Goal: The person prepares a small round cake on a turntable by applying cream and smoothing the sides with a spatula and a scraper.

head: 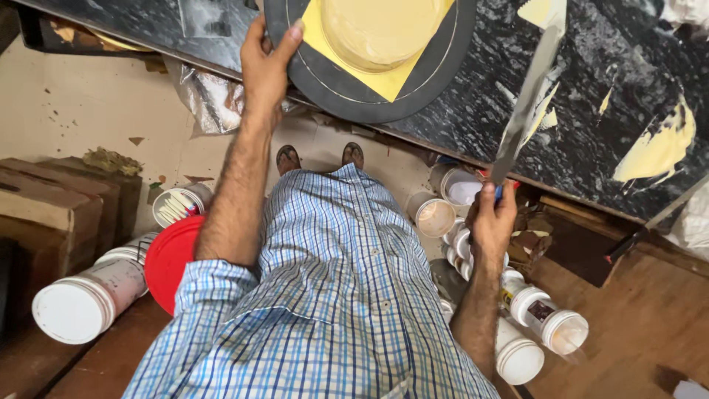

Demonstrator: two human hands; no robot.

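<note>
Surface: dark marbled counter (591, 96), smeared with pale yellow cream patches. Below it, tan floor and wooden boards crowded with white lidded jars (74, 303), a red lid (168, 258) and open tubs.

At the counter's near edge sits a round black turntable (413, 81) carrying a yellow square board (325, 37) and a pale round cake (377, 29), smooth-sided.

Left hand (264, 66): thumb over the turntable rim, fingers curled beneath.

Right hand (491, 222): fingers closed around the handle of a long palette knife (528, 103), blade angled up over the counter, cream-streaked.
</note>
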